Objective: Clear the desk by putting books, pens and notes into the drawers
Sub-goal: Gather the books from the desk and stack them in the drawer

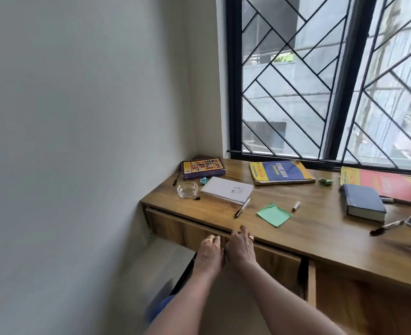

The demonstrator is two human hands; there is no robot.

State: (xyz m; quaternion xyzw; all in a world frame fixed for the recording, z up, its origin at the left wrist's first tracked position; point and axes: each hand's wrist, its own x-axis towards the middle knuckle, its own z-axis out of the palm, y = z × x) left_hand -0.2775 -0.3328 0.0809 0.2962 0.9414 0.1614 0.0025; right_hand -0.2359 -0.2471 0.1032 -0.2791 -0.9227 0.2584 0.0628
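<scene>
The left hand (209, 251) and the right hand (240, 247) are touching side by side at the near edge of the desk (320, 230). Both are curling their fingers over the top of the left drawer (182, 228). The fingertips are disappearing into the dark gap under the desktop, so the grip itself is hidden. The right thumb is lying up on the desk's edge.

Just beyond the hands, 1 pen (242, 207) is lying with its far end resting against a white notebook (226, 189). To the right of the pen, a green note (274, 214) is lying flat, with a small marker (295, 206) just beside it. Left of the notebook, a glass ashtray (187, 189) is sitting near a second pen (175, 178).

At the far left corner a purple book (203, 167) is lying flat, and a blue and yellow book (282, 172) is lying under the window (320, 81). Farther right, a dark blue book (363, 202) is overlapping a red and yellow book (393, 184). A black marker (387, 227) is lying nearer, at the right.
</scene>
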